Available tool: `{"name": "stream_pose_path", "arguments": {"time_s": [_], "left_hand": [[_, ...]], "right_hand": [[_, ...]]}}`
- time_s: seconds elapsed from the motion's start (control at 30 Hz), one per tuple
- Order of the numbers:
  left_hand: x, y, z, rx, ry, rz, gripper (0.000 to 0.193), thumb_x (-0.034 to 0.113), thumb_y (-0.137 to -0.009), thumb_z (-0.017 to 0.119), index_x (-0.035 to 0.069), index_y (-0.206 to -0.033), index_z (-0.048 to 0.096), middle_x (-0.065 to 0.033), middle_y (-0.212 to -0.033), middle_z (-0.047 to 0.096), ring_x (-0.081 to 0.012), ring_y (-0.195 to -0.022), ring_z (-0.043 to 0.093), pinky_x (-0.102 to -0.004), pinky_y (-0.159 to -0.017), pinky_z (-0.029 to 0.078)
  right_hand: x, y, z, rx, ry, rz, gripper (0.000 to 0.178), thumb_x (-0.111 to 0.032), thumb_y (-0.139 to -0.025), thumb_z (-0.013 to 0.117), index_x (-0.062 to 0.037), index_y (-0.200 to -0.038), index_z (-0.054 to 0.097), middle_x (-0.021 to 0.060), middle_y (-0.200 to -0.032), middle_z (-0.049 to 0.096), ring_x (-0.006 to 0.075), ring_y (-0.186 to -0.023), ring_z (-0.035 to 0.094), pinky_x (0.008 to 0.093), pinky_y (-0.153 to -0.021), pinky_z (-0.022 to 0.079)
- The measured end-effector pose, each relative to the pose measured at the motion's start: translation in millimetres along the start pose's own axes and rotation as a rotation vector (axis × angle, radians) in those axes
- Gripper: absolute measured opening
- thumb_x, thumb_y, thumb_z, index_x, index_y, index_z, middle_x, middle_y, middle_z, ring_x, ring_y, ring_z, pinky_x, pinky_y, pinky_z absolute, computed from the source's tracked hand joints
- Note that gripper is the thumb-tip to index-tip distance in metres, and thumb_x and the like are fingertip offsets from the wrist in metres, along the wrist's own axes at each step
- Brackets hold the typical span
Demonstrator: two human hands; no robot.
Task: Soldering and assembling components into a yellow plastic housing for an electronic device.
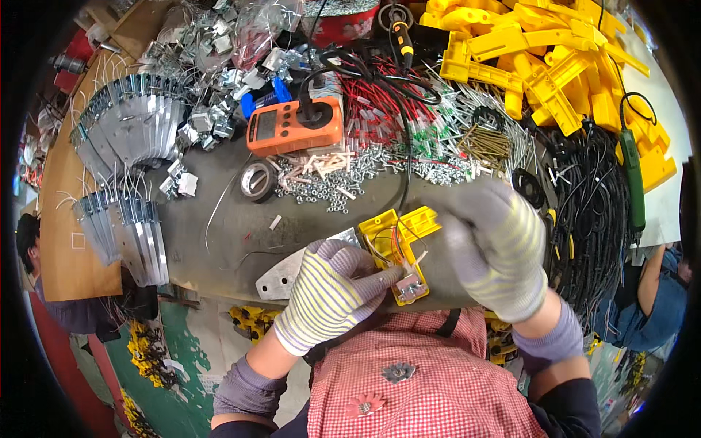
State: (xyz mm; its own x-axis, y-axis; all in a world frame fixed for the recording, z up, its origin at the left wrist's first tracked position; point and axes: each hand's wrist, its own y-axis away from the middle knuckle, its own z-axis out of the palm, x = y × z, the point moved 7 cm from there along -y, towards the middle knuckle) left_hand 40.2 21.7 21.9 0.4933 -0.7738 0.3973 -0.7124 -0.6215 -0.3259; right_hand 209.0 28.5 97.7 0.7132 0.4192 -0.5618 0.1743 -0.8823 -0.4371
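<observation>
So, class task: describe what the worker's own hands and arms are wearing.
Both the left hand and right hand wear knitted grey gloves with pale yellow stripes. Grey-lilac ribbed cuffs cover the wrists and forearms, over dark sleeves. No markings visible.

Centre back: an orange meter sits among red wires.
Far right: yellow plastic housings heaped beside black cables.
Left: metal brackets fanned in rows.
Middle: tape roll near scattered screws and nuts on the counter.
</observation>
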Motion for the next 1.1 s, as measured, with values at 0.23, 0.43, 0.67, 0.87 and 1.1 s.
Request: {"name": "stream_pose_path", "arguments": {"time_s": [0.23, 0.43, 0.67, 0.87, 1.1], "left_hand": [[-2, 1, -8, 0.147, 0.002, 0.023, 0.051, 0.021, -0.069, 0.076, 0.018, -0.120, 0.070, -0.0057, -0.097, 0.058, -0.0284, -0.090, 0.057, -0.0460, -0.083, 0.047], [-25, 8, -20, 0.024, -0.212, -0.271, 0.081, 0.032, -0.064, 0.081, 0.011, -0.138, 0.056, -0.0098, -0.122, 0.059, -0.0327, -0.111, 0.055, -0.0505, -0.101, 0.038], [-41, 5, -17, -0.116, -0.107, -0.125, 0.078, 0.031, -0.063, 0.081, 0.009, -0.135, 0.058, -0.0095, -0.116, 0.060, -0.0293, -0.109, 0.057, -0.0492, -0.103, 0.037], [-46, 3, -17, -0.201, -0.079, -0.111, 0.078, 0.032, -0.063, 0.081, 0.010, -0.135, 0.058, -0.0099, -0.117, 0.060, -0.0310, -0.110, 0.056, -0.0498, -0.105, 0.036], [-22, -29, -29, -0.047, 0.067, -0.031, 0.071, 0.045, -0.065, 0.078, 0.009, -0.125, 0.065, -0.0077, -0.110, 0.062, -0.0307, -0.104, 0.058, -0.0477, -0.098, 0.040]], "right_hand": [[13, -115, 107, 0.174, 0.198, -0.368, 0.051, -0.009, -0.076, 0.070, -0.0105, -0.127, 0.063, 0.0168, -0.128, 0.062, 0.0378, -0.111, 0.060, 0.0503, -0.094, 0.051], [-25, -81, 10, 0.374, 0.231, -0.481, 0.050, -0.003, -0.079, 0.063, -0.0036, -0.129, 0.062, 0.0167, -0.120, 0.065, 0.0363, -0.108, 0.061, 0.0461, -0.097, 0.048], [68, 14, -58, 0.429, -0.470, 0.277, 0.058, -0.010, -0.090, 0.060, 0.0048, -0.144, 0.049, 0.0102, -0.138, 0.055, 0.0156, -0.122, 0.053, 0.0324, -0.109, 0.039], [123, 59, -42, 0.445, -0.869, 0.521, 0.062, -0.006, -0.087, 0.060, 0.0060, -0.146, 0.045, 0.0155, -0.137, 0.058, 0.0226, -0.127, 0.054, 0.0341, -0.110, 0.041], [62, 77, -28, -0.208, 0.384, -0.022, 0.036, -0.016, -0.071, 0.074, -0.0083, -0.106, 0.069, 0.0103, -0.105, 0.067, 0.0306, -0.104, 0.064, 0.0450, -0.093, 0.052]]}}
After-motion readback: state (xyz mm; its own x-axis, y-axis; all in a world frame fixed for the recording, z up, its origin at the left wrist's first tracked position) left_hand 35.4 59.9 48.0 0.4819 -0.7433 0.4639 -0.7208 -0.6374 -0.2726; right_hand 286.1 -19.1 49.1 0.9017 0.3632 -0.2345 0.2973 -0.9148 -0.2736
